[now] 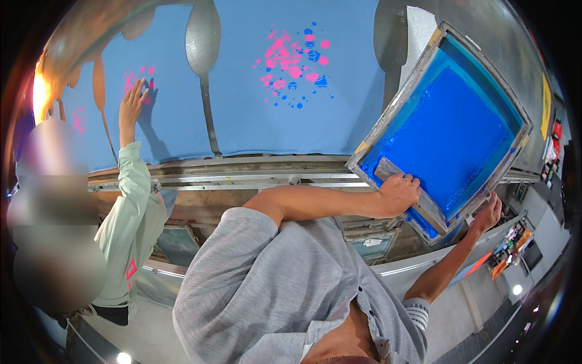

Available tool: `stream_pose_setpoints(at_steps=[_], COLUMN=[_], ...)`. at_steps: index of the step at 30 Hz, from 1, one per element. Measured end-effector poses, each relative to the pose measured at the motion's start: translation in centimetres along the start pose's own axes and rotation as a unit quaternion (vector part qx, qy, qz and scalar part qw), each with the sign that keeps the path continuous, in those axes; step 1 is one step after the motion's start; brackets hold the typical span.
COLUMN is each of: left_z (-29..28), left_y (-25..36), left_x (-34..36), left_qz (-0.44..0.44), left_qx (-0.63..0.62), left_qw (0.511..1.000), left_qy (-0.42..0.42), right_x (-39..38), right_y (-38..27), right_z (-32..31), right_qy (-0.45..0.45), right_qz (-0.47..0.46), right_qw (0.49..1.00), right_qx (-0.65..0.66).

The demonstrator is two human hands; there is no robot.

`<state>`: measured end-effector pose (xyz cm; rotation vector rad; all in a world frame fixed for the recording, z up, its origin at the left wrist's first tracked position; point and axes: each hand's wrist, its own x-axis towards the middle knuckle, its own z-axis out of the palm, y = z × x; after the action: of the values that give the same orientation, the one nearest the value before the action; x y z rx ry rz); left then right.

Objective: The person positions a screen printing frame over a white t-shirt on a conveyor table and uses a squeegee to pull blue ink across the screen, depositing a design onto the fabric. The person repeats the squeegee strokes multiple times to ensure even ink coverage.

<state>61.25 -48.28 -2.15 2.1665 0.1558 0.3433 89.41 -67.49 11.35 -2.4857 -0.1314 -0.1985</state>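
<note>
A screen printing frame (438, 37) with a worn, greyish rim lies tilted at the right, its mesh coated in bright blue ink (451, 130). Inside its near end, my left hand (400, 194) is closed around a squeegee (431, 213) that rests on the inked mesh. At the frame's near right edge is my right hand (487, 213), fingers curled against the rim and partly hidden. Left of the frame, light blue fabric (242, 115) is spread on the table, bearing a round cluster of pink and blue splatter spots (294, 65).
At the left, a co-worker in a pale green sleeve (130, 176) reaches a hand (133, 103) over a smaller pink print. Spoon-shaped bare metal gaps (202, 39) show between fabric pieces. A metal rail (254, 181) runs along the table's near edge. White material (419, 33) lies behind the frame.
</note>
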Motion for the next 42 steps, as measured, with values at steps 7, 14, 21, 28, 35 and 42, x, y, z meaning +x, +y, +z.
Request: stream_pose_setpoints(at_steps=[7,14,21,28,35,42], left_z=[-0.1,0.0,-1.8,-1.9,-4.2,-10.6], left_y=[0.1,0.9,2.0,3.3,5.8,3.5], left_x=[-0.2,-0.5,-1.4,-1.9,-5.6,-12.5], left_qz=[0.0,-0.021,-0.073,-0.087,-0.164,-0.23], left_qx=[0.015,0.024,0.026,0.05,0.136,0.2], left_qw=[1.0,0.999,0.997,0.995,0.972,0.949], left_qy=[0.007,-0.013,-0.02,0.025,0.097,0.074], right_x=[0.6,1.4,1.3,2.9,0.3,-8.4], right_y=[0.9,1.5,-0.1,-0.2,-5.7,-11.7], right_z=[0.0,-0.1,2.3,3.0,6.0,10.5], right_qy=[-0.01,-0.028,-0.078,-0.093,-0.139,-0.153], right_qz=[-0.017,-0.072,-0.048,-0.156,-0.223,-0.233], right_qw=[1.0,0.997,0.991,0.982,0.963,0.959], right_qx=[0.01,0.004,0.099,0.052,0.058,0.053])
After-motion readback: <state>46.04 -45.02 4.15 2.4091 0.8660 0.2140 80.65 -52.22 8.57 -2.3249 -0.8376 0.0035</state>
